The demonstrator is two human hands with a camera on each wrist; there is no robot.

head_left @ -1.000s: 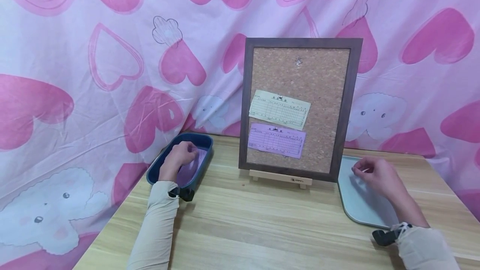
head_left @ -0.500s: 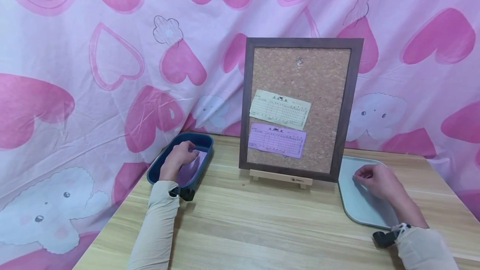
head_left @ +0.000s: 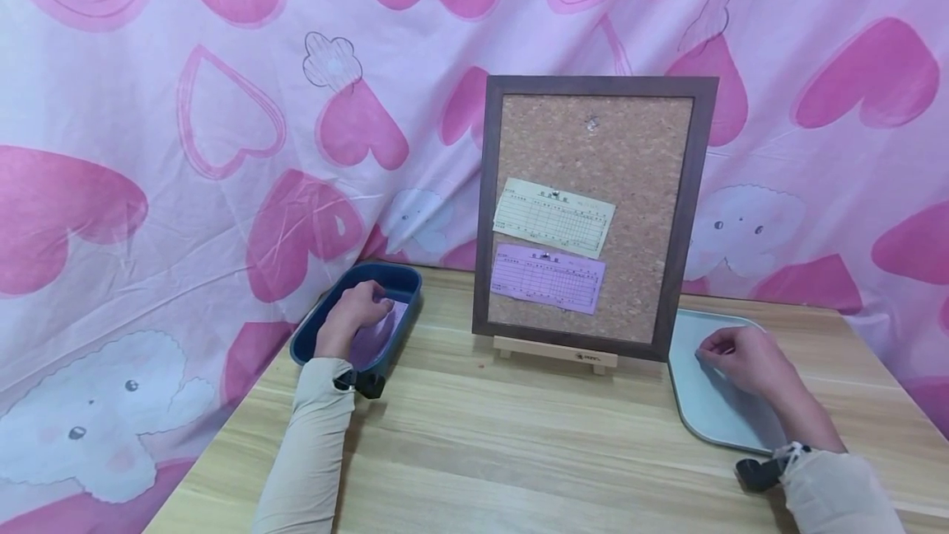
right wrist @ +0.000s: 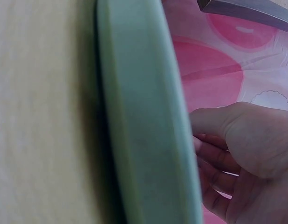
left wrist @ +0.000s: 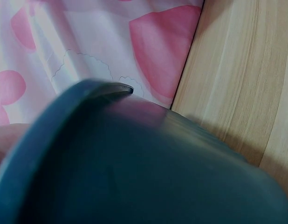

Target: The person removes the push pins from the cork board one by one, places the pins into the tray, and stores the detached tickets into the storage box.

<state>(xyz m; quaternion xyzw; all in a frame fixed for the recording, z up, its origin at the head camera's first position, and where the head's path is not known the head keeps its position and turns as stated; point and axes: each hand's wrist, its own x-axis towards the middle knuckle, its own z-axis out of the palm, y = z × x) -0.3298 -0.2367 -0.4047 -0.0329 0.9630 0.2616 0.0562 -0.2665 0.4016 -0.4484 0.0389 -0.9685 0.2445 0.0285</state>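
My left hand [head_left: 360,308] reaches into a dark blue bin [head_left: 410,274] at the left, fingers bent down over a purple paper slip [head_left: 376,338] lying in it. The left wrist view shows mostly the bin's blurred outer wall [left wrist: 148,172]; the fingertips are hidden there. At the right, my right hand [head_left: 744,357] is low over a pale grey-green tray [head_left: 722,414], thumb and fingertips drawn together near its surface. In the right wrist view the tray's rim [right wrist: 146,112] hides the fingertips of the right hand [right wrist: 242,158], and I cannot tell whether they pinch anything.
Between the hands a framed corkboard [head_left: 638,270] leans upright on a small wooden stand [head_left: 554,351]. Pinned to it are a pale green slip [head_left: 554,218] and a purple slip [head_left: 547,278]; a cluster of pins [head_left: 591,123] sits near its top. A heart-patterned curtain [head_left: 222,188] hangs behind.
My right hand has sunk slightly towards the tray, and its thumb and fingers have drawn closer together. The left hand stays almost in place; the purple slip under it lies a little flatter.
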